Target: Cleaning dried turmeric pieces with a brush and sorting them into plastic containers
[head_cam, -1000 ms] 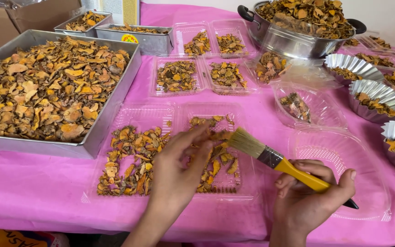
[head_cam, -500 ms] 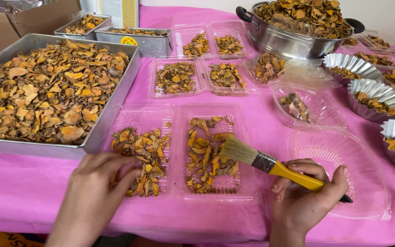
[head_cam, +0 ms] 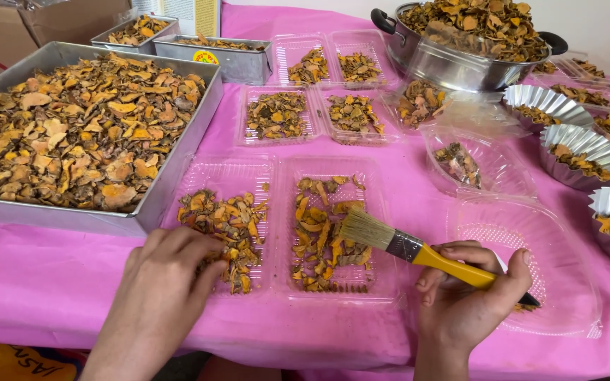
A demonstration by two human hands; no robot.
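My right hand (head_cam: 469,300) grips a yellow-handled paintbrush (head_cam: 418,251), its pale bristles resting over the right half of a clear plastic double tray (head_cam: 277,169). Both halves hold dried orange-brown root slices (head_cam: 319,233). My left hand (head_cam: 167,271) lies palm down on the near end of the left half, fingers bent over the slices there; whether it pinches any piece is hidden.
A large metal tray (head_cam: 171,169) full of dried slices stands at the left. Further clear trays (head_cam: 312,113), a steel pot (head_cam: 453,63), fluted foil cups (head_cam: 587,148), small metal tins (head_cam: 227,60) and an empty clear container (head_cam: 531,240) crowd the pink tablecloth (head_cam: 51,282).
My left hand moved from the right half of the tray to the near end of the left half. The brush dropped slightly lower over the right half.
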